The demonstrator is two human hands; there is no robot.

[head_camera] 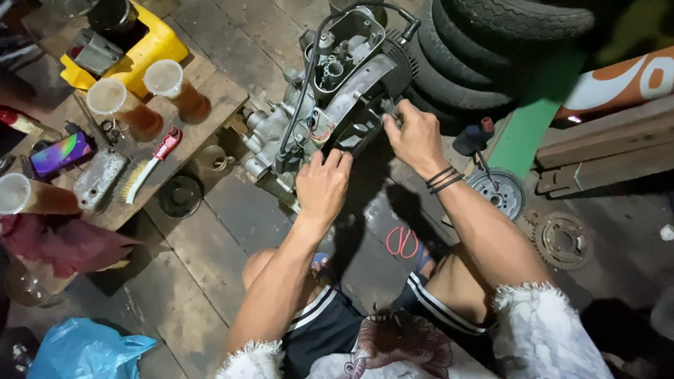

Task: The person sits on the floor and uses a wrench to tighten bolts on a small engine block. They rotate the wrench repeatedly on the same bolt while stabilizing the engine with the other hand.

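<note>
both hands grip a grey motorcycle engine standing on the plank floor beside stacked tyres: left hand clasps its lower edge, right hand pinches its side.

One head-worn camera, looking steeply down and close over the squatting person's knees onto the wooden floor.

Upper left of my frame: a yellow container, two plastic cups, a phone. Stacked tyres upper right; sprocket lower right.
</note>
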